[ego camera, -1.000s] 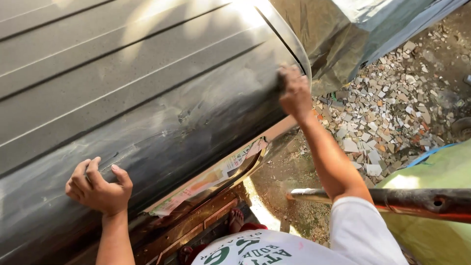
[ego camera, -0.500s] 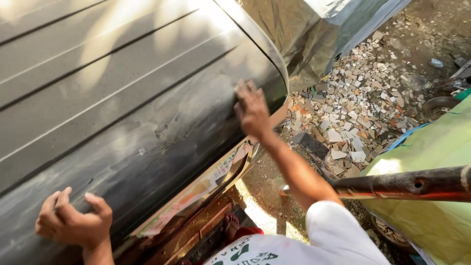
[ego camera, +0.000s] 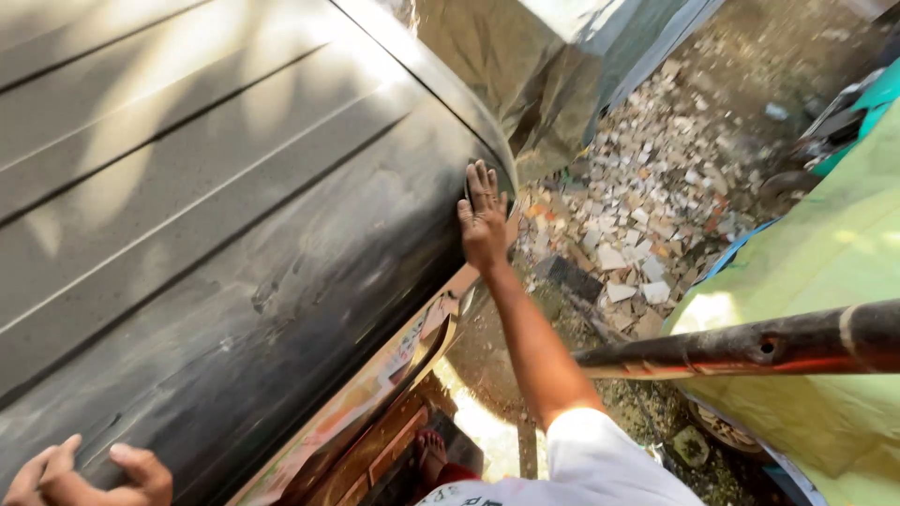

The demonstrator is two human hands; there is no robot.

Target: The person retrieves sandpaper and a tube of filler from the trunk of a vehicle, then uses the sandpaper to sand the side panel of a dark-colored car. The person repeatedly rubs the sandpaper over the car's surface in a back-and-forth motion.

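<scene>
- Grey ribbed roof fills the left, curving down to its edge by the rubble
- Right hand lies flat on that edge; fingers spread, gripping nothing
- Left hand at bottom corner; fingers curled on the roof
- Dark pipe crosses right

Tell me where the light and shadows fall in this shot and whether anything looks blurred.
Head view: dappled sunlight and soft shadows cross the upper part of the ribbed dark grey metal roof panel; the lower curved part lies in shade; bright glare on the yellow-green tarp; the right hand is sharp enough, the left hand is cut off by the frame edge.
</scene>
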